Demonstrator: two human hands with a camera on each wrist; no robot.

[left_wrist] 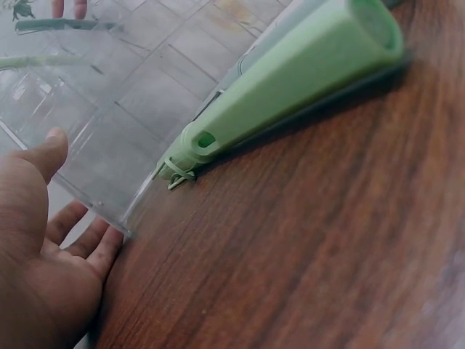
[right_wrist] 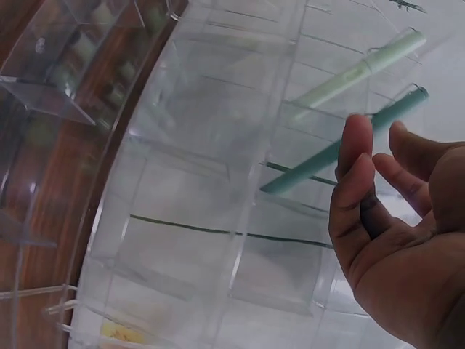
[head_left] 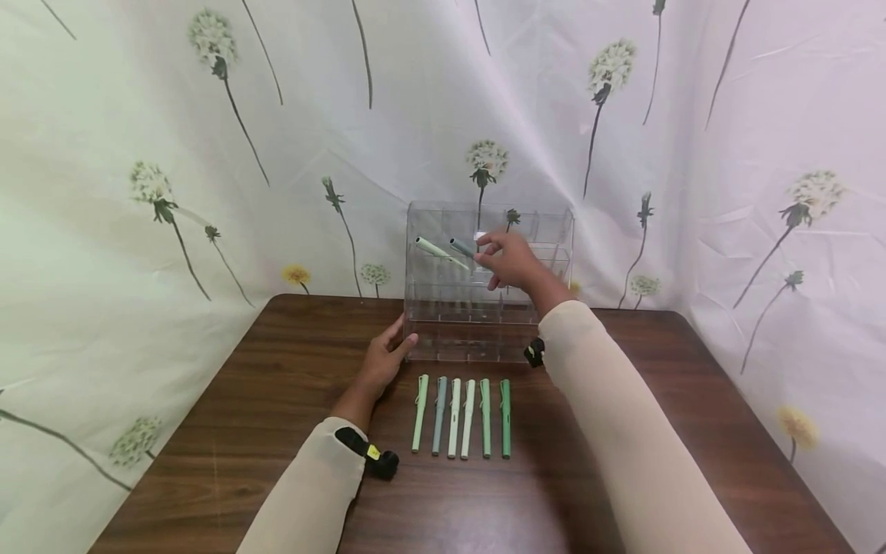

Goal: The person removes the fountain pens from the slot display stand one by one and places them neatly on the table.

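Observation:
A clear plastic tiered display rack [head_left: 439, 302] stands at the back of the table. My left hand [head_left: 386, 360] grips its lower left corner, thumb in front and fingers behind the edge. On an upper tier lean a light green pen [head_left: 441, 253] and a blue-grey pen [head_left: 461, 247], tilted side by side. My right hand [head_left: 511, 260] is at the blue-grey pen, fingers bent; in the right wrist view a gap shows between thumb and fingertips, with the blue-grey pen [right_wrist: 312, 163] passing behind them. Whether the fingers touch it is hard to tell.
In front of the rack lies a row of several capped pens, from a light green pen [head_left: 420, 414] at the left to a dark green pen [head_left: 506, 419] at the right. Brown wood tabletop [head_left: 277, 415] surrounds them; a flower-printed curtain [head_left: 291, 138] hangs behind.

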